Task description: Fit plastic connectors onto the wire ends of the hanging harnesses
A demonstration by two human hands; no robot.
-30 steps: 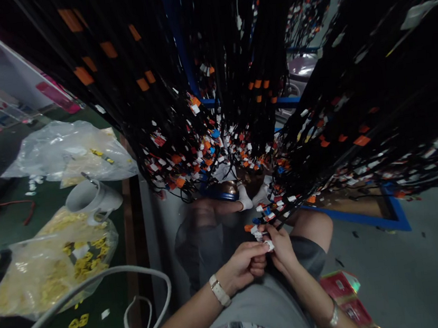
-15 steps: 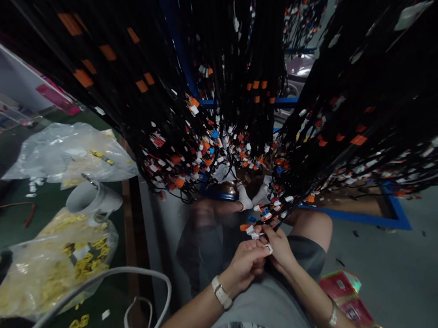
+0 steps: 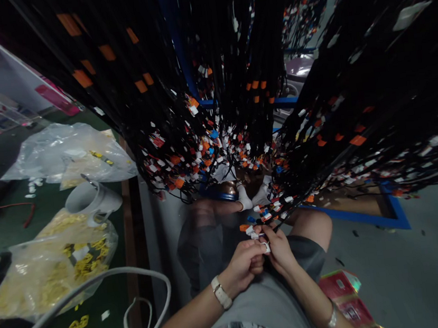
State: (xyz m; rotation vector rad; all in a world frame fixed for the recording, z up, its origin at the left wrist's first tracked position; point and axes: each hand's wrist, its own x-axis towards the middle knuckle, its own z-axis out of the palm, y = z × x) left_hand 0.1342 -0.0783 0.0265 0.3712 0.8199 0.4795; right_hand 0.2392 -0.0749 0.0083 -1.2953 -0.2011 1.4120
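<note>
L hand (image 3: pixel 248 260): fingers curled in, thumb + index pinched on small white connector (image 3: pixel 267 246), which sits over the lap, btwn the hands. R hand (image 3: pixel 279 249): narrow, fingers bent round end of a black cable bundle (image 3: pixel 283 215); exact fingertip contact partly hidden. Can't tell if hands touch each other. White plugs (image 3: pixel 251 231) + orange plug (image 3: pixel 244 228) stick out just beyond R fingers, on person's L side. White watch (image 3: pixel 220 292) on L wrist, bracelet (image 3: pixel 332 314) on R.

Black wire harnesses (image 3: pixel 318 130) hang in front, w/ many white, orange, red + blue connectors near the low ends. On L: green bench top (image 3: pixel 18 223) w/ white mug (image 3: pixel 87 200) + clear bag (image 3: pixel 28 270) of yellow pcs.
</note>
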